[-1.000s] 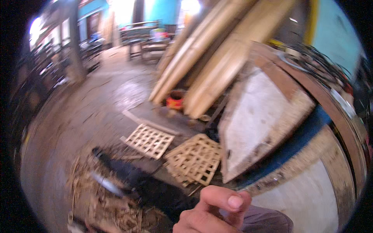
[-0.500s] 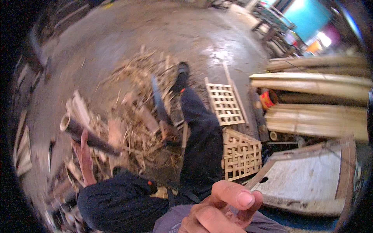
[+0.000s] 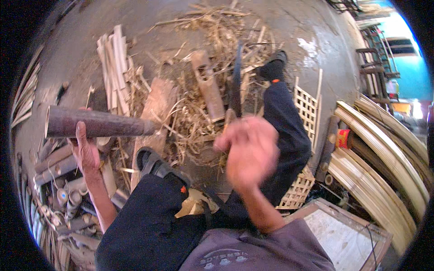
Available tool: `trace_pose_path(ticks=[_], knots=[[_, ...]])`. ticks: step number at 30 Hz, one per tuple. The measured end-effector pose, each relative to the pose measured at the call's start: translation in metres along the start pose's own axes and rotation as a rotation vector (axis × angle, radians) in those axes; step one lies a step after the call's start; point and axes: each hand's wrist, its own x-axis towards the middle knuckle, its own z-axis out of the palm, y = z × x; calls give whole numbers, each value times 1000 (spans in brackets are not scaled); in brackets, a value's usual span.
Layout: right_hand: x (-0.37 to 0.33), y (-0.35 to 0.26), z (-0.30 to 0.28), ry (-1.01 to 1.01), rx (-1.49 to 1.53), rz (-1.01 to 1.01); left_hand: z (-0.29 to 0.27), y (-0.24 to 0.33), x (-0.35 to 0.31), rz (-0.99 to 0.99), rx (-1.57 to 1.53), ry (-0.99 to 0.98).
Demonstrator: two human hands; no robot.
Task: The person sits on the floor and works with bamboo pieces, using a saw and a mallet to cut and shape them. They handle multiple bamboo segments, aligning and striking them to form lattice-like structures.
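My left hand (image 3: pixel 86 156) is wrapped round a dark brown bamboo tube (image 3: pixel 104 123), held level at the left, its wide end pointing left. Blurred by motion, my right hand (image 3: pixel 252 153) reaches over the floor between my legs, and its fingers cannot be made out. Close beyond it lies a long blade (image 3: pixel 237 74) with a wooden handle, partly hidden by the hand. A paler bamboo piece (image 3: pixel 209 88) with a notched opening rests among the shavings left of the blade. Below the tube's narrow end is a flat wooden board (image 3: pixel 156 101).
Bamboo shavings (image 3: pixel 185 128) cover the floor ahead. Pale split strips (image 3: pixel 113 67) lie at far left, and bamboo tubes (image 3: pixel 58 167) are piled near left. To my right are a woven lattice panel (image 3: pixel 305 110), long bamboo bundles (image 3: pixel 370 194) and a framed board (image 3: pixel 343 237).
My right hand has gone from near my chest forward toward the blade's handle. The tube in my left hand has turned nearly level. The whole view has swung round to the left.
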Motion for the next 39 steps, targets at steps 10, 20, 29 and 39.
trace_pose_path(ticks=[10, 20, 29, 39], knots=[[-18, 160, -196, 66, -1597, 47, 21, -1, 7, 62, -138, 44], [-11, 146, -204, -102, -1607, 16, 48, 14, -11, 91, -61, 72], [-12, 70, 5, -88, -212, 418, 64, -95, -47, -26, -589, 608], [-53, -80, 176, -621, 1331, 843, 20, -148, -130, -488, -115, 332]])
